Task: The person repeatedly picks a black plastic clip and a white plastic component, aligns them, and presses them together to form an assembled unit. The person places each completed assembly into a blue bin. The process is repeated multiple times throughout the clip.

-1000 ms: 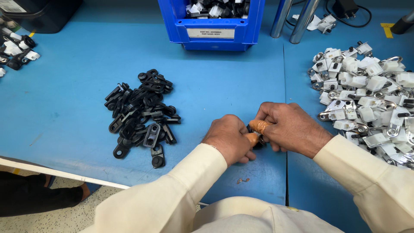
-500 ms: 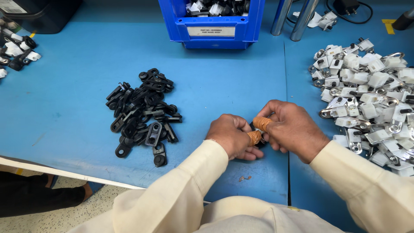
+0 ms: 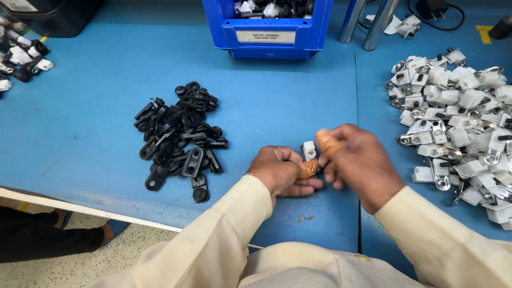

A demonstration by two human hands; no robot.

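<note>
Left hand (image 3: 280, 172): low centre of the frame, resting on the bench (image 3: 96, 133). Your fingers are curled in, thumb wrapped in tan tape, and they pinch the lower edge of the white part (image 3: 309, 150).
Right hand (image 3: 358, 162): just right of the left hand and touching it. Your fingers are bent round the same part from the right; the forefinger, also taped, stands over its top. How tightly they close cannot be told, as the hand is slightly blurred.
White part: small, blocky, held upright between your two hands just above the bench, centre of the frame, a little below the middle. Its lower half is hidden by your thumbs.
Black pile (image 3: 178, 136): flat black pieces with round eyes, heaped loosely left of centre, well apart from your left hand.
White pile (image 3: 458, 128): white blocks with metal loops, spread along the right edge of the frame, near your right hand but not touching it.
Blue bin (image 3: 266, 26): top centre, holding mixed white and black pieces, a pale label on its front wall.
Posts (image 3: 368, 21): two metal tubes, just right of the bin.
Far left: a few black and white pieces at the upper left edge.
Sleeves: cream, both reaching the wrists.
</note>
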